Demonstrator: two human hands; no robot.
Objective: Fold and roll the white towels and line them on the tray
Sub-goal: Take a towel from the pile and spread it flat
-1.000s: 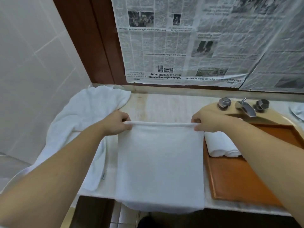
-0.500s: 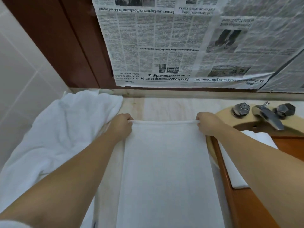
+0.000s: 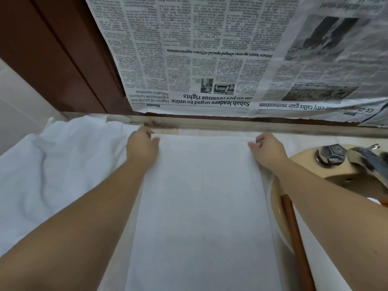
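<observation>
Lying flat down the middle of the desk (image 3: 210, 131), a white towel (image 3: 201, 206) stretches from near the back ledge toward the bottom edge of the head view, its surface smooth and its long sides roughly parallel. The left hand (image 3: 141, 147) holds the far left corner — fingers curled over the top edge, thumb lying on the cloth. The right hand (image 3: 267, 149) holds the far right corner in the same way, fingers bent over the edge and the thumb pointing inward on the towel. Both forearms run in from the lower corners of the view, each alongside one long side of the towel.

To the left, a loose heap of white towels (image 3: 58, 171) lies crumpled on the desk, touching or just beside the left forearm and reaching back to the ledge. To the right, only the reddish-brown wooden rim of the tray (image 3: 294, 238) shows — a narrow strip beside the towel's right side, the rest hidden under the right forearm. A bit of white cloth shows just past that arm, but what it is cannot be told. Behind the tray sits a beige basin (image 3: 302, 164) with a faceted metal tap knob (image 3: 331, 154) and a blurred spout (image 3: 367, 162) at the right edge.

Sheets of newspaper (image 3: 231, 59) hang upside down across the wall behind the desk, next to a dark brown wooden frame (image 3: 58, 59) on the left.
</observation>
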